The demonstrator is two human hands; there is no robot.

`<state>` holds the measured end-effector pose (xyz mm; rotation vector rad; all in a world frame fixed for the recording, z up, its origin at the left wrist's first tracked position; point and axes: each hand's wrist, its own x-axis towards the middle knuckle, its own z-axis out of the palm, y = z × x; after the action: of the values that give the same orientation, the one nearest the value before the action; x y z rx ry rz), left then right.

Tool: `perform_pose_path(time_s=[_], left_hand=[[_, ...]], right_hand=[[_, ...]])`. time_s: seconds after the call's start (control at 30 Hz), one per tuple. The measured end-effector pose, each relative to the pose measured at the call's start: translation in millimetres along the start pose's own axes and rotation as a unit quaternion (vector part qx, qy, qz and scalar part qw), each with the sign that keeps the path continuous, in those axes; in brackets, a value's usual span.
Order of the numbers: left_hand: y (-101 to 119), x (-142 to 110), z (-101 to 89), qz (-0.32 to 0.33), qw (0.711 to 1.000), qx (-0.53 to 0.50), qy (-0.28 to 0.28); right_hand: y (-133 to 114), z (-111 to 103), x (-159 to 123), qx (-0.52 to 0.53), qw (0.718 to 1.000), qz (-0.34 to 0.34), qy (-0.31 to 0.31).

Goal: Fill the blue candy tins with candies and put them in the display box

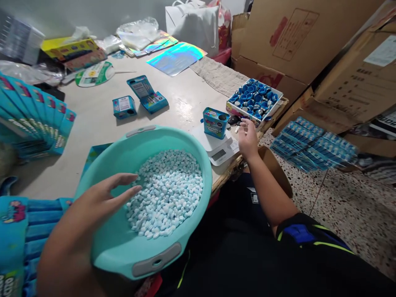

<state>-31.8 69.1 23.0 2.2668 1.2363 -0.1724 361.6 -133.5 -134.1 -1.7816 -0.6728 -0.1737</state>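
Note:
My left hand (105, 202) hovers over the near left side of a turquoise basin (114, 247), thumb and fingers apart with nothing between them. Small pale blue and white candies (167, 194) lie heaped in the basin. A blue candy box (215, 123) with a dark round hole near its top stands upright on a white digital scale (225, 152). Just right of the scale is my right hand (248, 139), raised with fingers loosely bent and parted, holding nothing visible. Beyond it sits a tray of blue caps (255, 99).
Two more blue boxes, one closed (124, 107) and one with its flap up (151, 99), stand on the table. Flat blue cartons (37, 111) fan out at left. Cardboard boxes (303, 37) rise at right; a wrapped blue pack (312, 144) is below the table edge.

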Motion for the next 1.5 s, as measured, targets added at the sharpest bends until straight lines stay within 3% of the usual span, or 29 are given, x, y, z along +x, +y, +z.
perform_pose_path(time_s=[0.37,0.7,1.0,1.2,1.5], left_hand=[[7,3,-1.9,-0.013,1.0,0.004,0.0],[-27,19,2.6,-0.018,1.0,-0.001,0.024],[-9,18,0.6,-0.034,0.999,-0.006,0.028],[5,3,-3.1,-0.002,1.0,0.01,-0.007],[3,0,0.1,0.003,0.999,0.035,-0.011]], right_hand=[[-21,-6,0,-0.033,0.996,0.029,-0.079],[-29,-8,3,-0.047,0.993,0.024,-0.106],[-31,-10,3,-0.068,0.991,0.018,-0.115],[-31,-13,-1,-0.058,0.992,0.016,-0.107],[-27,-13,-3,-0.044,0.993,0.029,-0.102]])
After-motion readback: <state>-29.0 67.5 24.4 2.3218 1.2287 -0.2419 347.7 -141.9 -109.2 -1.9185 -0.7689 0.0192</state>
